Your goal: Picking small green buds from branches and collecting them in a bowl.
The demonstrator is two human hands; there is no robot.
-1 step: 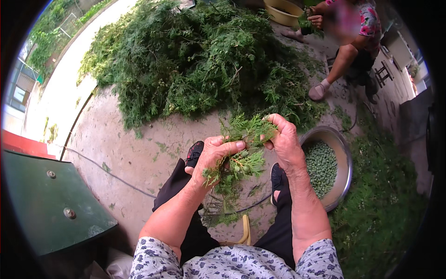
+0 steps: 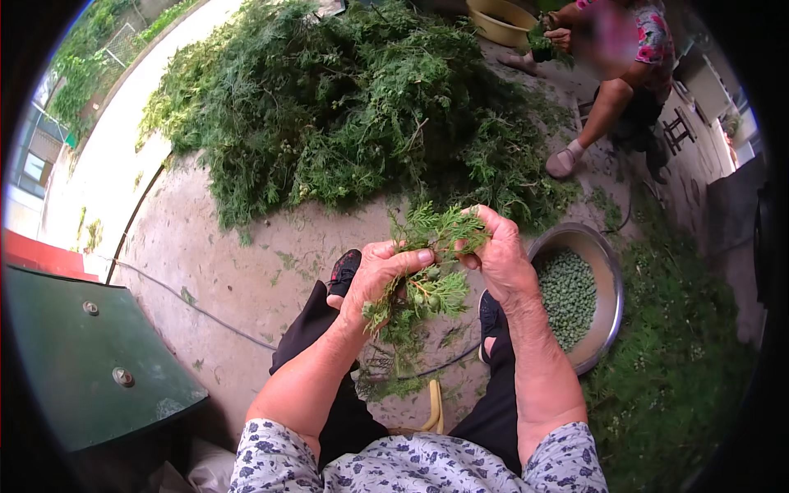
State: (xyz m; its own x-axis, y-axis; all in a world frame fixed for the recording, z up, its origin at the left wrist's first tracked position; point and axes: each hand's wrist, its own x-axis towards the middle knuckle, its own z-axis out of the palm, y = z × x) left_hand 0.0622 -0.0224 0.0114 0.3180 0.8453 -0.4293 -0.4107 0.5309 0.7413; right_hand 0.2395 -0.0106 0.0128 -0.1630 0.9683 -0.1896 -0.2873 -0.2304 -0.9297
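In front of my body I hold a green conifer sprig (image 2: 440, 292) with flat, scaly leaves and a few small round green cones among them. My left hand (image 2: 378, 279) is closed round its stems, the thumb pressed across the top. At the sprig's right side, the thumb and fingers of my right hand (image 2: 501, 259) are pinched together on the leafy tip; whether a cone is between them is hidden. Just right of my right wrist stands a metal basin (image 2: 612, 308), partly filled with many small green cones (image 2: 567, 296).
A large heap of cut conifer branches (image 2: 345, 107) lies ahead. At the far right another person (image 2: 612, 107) sits with greenery in hand, near a yellow basin (image 2: 501, 25). Stripped greenery (image 2: 666, 361) covers the right ground. A green panel (image 2: 90, 353) stands left; a cable (image 2: 197, 304) crosses the concrete.
My right hand has shifted very slightly left and down along the sprig's tip. My left hand and the basin have stayed put.
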